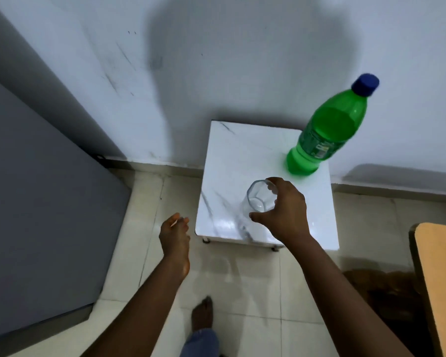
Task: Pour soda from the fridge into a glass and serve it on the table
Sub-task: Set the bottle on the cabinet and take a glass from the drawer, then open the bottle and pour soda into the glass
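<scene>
Below my chin, pale floor tiles (255, 292) lie bare around my foot (202, 315). My left hand (174, 235) hangs loose and empty beside the small marble-look worktop (227, 161). My right hand (285, 204) curls around the clear, faceted glass (258, 199) near its front edge. Farther back, the capped green soda bottle (327, 130) stands at the right rear corner, against the white wall (242, 60).

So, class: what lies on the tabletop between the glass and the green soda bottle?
Nothing. In the head view, only bare white marble tabletop separates the glass, gripped by the right hand, from the capped bottle.
</scene>
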